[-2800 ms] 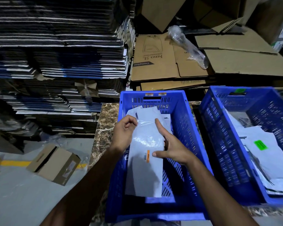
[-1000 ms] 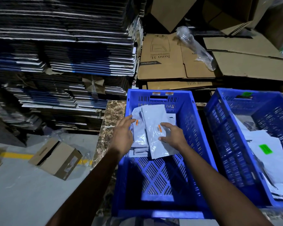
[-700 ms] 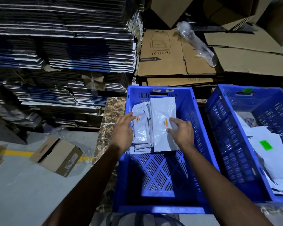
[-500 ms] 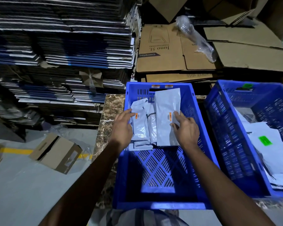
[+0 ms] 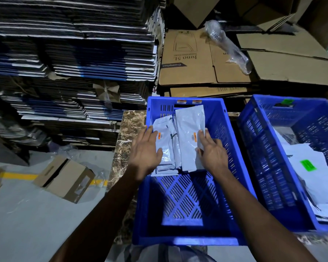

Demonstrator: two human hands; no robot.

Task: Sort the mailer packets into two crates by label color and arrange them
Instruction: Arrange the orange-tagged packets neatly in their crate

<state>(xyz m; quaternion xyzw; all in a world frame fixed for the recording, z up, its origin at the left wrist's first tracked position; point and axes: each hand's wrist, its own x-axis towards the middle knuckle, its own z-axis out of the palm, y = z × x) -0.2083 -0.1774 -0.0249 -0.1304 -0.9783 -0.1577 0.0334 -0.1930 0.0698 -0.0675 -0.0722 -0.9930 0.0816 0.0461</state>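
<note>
Left hand flat, fingers straight, pressing orange-label packet stack at far end of left crate. Right hand flat on adjacent packet, grip released. Green-label packets in right crate.

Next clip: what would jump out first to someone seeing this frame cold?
Two bright blue crates side by side: the near crate holds grey packets with orange labels bunched at its far end, with the left hand and right hand flat on them. The right crate holds a packet with a green label. Behind rise stacks of flattened cardboard.
</note>
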